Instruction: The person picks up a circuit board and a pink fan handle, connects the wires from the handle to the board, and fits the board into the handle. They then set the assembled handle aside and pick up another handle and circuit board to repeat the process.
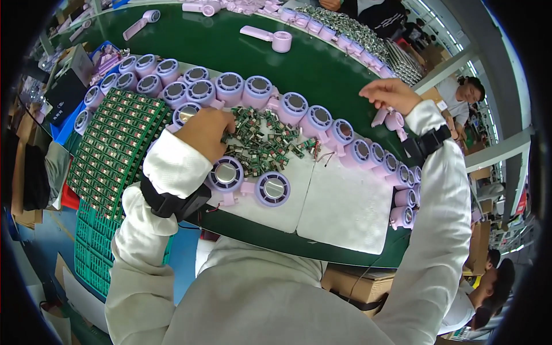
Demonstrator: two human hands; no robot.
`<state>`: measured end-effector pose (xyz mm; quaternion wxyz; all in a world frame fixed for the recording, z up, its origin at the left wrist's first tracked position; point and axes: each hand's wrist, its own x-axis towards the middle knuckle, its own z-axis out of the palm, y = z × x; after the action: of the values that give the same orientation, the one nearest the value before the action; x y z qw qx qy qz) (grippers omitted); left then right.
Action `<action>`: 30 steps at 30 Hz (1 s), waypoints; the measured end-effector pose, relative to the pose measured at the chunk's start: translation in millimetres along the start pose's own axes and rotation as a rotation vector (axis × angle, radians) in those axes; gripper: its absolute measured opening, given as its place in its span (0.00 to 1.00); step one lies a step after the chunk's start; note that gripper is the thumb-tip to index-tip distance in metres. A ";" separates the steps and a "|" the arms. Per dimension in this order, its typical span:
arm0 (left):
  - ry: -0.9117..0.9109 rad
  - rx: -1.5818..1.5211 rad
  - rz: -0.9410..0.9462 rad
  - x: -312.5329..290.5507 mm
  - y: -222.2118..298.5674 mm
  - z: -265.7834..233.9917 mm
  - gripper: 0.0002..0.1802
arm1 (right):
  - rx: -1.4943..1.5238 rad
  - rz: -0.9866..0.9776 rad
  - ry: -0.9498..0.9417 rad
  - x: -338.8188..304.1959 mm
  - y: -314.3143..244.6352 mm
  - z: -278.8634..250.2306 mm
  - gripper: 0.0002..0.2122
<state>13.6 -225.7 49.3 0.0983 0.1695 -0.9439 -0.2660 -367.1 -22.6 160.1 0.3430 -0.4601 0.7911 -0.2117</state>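
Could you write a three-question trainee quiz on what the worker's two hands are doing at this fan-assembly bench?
1. True or false: the left hand rests on the pile of small green circuit boards.
2. The right hand is nearest to: A) lilac fan housings B) the green board tray C) a cardboard box.
3. What colour is the conveyor belt?

Key: 1 true; 2 A; 3 green.

Your left hand curls palm-down at frame centre-left; your right hand hovers upper right, fingers loosely bent.
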 end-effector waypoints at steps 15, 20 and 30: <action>0.287 -0.030 0.066 -26.7 -21.3 36.4 0.20 | -0.303 0.138 0.385 257.3 -46.1 65.1 0.35; 0.185 -0.097 0.009 -19.5 -2.8 20.3 0.21 | -0.292 0.111 0.367 258.6 -27.8 42.0 0.34; 0.023 -0.068 0.018 -9.9 -2.9 14.5 0.22 | 0.644 -0.066 0.496 49.1 -16.4 38.5 0.23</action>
<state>19.5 -217.6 34.7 0.1172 0.1608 -0.9345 -0.2952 -345.9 -74.2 127.7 0.2612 -0.2892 0.7281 -0.5640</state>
